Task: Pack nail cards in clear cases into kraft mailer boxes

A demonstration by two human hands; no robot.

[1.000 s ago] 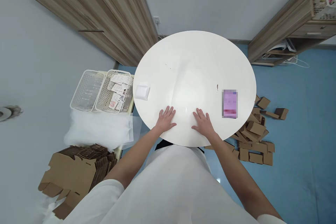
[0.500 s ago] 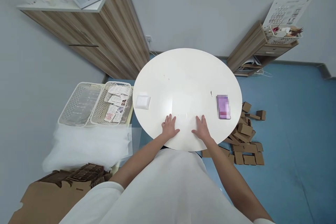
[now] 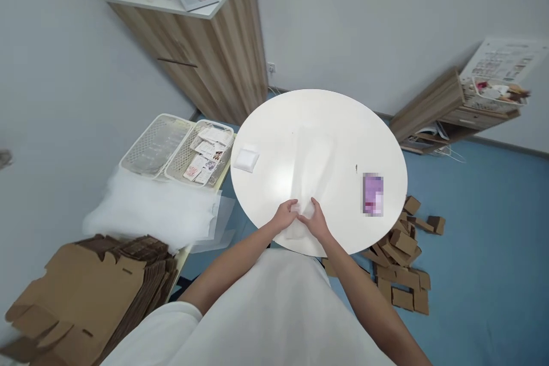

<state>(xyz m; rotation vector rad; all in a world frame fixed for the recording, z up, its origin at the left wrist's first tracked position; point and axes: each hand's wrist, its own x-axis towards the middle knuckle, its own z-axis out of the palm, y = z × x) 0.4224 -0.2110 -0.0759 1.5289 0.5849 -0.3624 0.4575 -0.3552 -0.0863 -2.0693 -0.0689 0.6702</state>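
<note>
A thin translucent white sheet lies on the round white table, bunched up toward its near edge. My left hand grips its left side, thumb and fingers drawn together. From the right, my right hand pinches the same sheet, close to the left hand. Left of them on the table rests a small white padded packet. A purple, pixel-blurred flat object lies to the right, with a tiny dark item above it.
At the left stand two white baskets, one holding printed cards. A stack of translucent sheets and flattened cardboard boxes lie nearer. Small brown boxes are heaped on the floor at right. A wood cabinet stands behind.
Both hands lay flat and spread apart on the table; now they have come together and gathered the translucent sheet between them. The view has shifted too.
</note>
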